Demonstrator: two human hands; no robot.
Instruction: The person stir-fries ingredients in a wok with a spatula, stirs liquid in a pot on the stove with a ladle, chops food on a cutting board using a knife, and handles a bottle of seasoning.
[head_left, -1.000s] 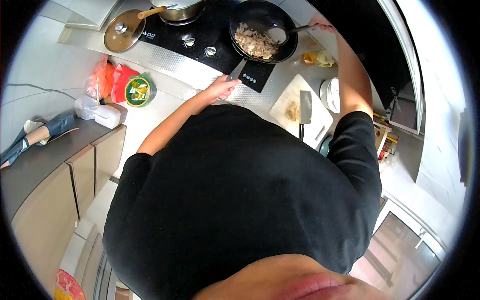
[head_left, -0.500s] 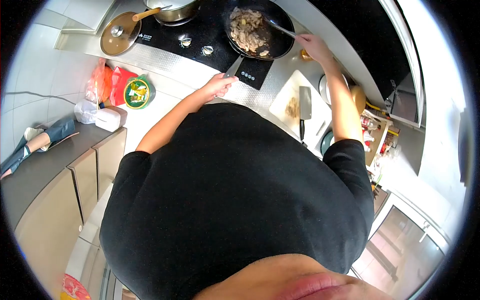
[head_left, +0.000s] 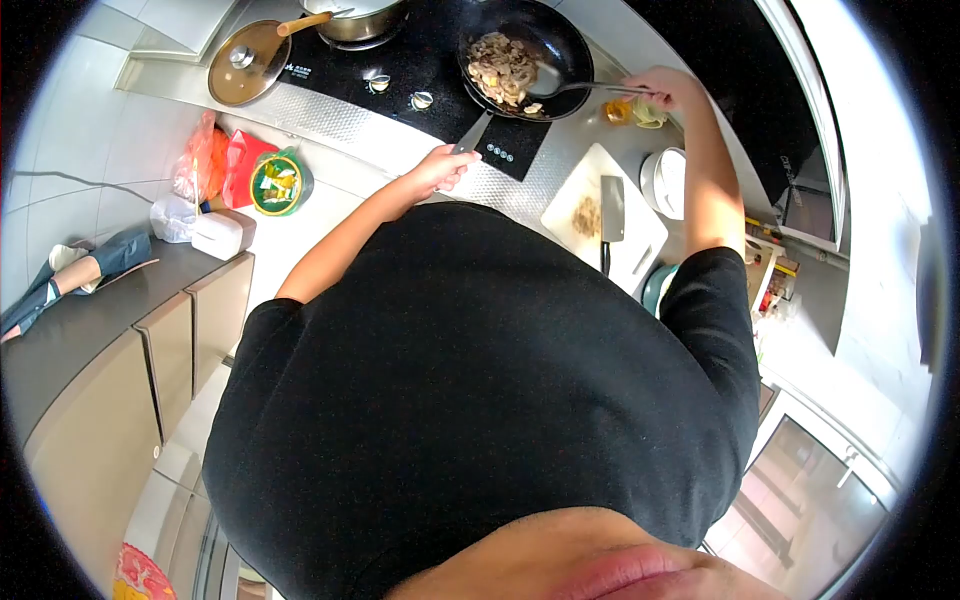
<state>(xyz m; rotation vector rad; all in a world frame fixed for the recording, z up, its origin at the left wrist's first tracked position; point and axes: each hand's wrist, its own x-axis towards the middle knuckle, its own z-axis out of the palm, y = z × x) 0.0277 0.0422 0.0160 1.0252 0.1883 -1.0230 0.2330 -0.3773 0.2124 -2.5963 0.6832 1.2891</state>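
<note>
A dark frying pan [head_left: 570,40] sits on the right side of the black stove, with sliced meat [head_left: 502,68] gathered in its left half. My left hand [head_left: 443,170] is closed around the grey pan handle [head_left: 472,132]. Out to the right, my right hand [head_left: 668,88] grips the long handle of a metal spatula [head_left: 590,87]. Its head rests in the pan at the right edge of the meat. The spatula's head is partly blurred, so its exact shape is hard to make out.
A steel pot [head_left: 362,25] and a glass lid [head_left: 240,70] are at the left of the stove. A cleaver [head_left: 613,212] lies on a white cutting board [head_left: 570,195]. Beside it stand a white bowl [head_left: 662,185] and an amber jar [head_left: 617,112]. A green bin [head_left: 278,188] is lower left.
My right hand has moved right and slightly down, drawing the spatula lower in the pan. The meat is bunched closer together. My left hand keeps its hold on the handle.
</note>
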